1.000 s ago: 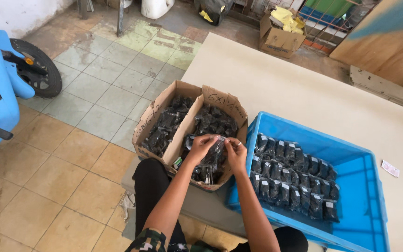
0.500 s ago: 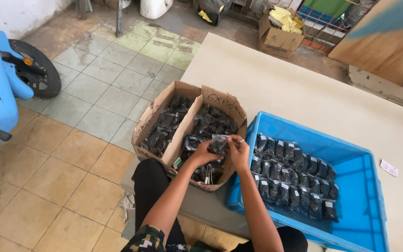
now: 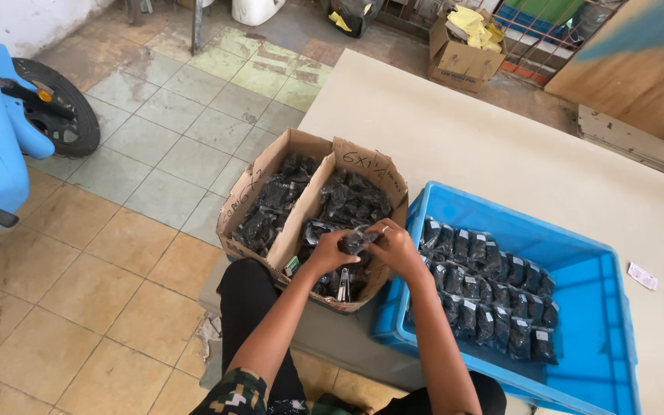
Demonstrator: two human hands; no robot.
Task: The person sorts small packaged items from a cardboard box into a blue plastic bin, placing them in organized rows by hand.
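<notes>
The person is sitting at the edge of the pale table (image 3: 501, 146), and both hands are meeting over the right half of a cardboard box (image 3: 270, 173) that is resting partly on their lap and partly against the table edge, which is keeping it low and within easy reach. The left hand (image 3: 330, 252) and the right hand (image 3: 395, 247) are both closing their fingers around one small dark packet (image 3: 356, 241), pinching it between them just above the heap of similar dark packets (image 3: 347, 196) filling that compartment; a ring is showing on a finger of the right hand. A cardboard divider is splitting the box, and the left compartment is holding its own loose pile of packets (image 3: 270, 204). Just to the right, touching the box, a blue plastic crate (image 3: 601, 307) is sitting on the table, and inside it packets (image 3: 493, 284) are standing in neat overlapping rows, in contrast to the jumble in the box. Beyond the table a second cardboard box (image 3: 455, 58) with yellow material is lying on the tiled floor (image 3: 155, 146), and a blue machine with a black wheel (image 3: 59, 107) is standing off to the left.
</notes>
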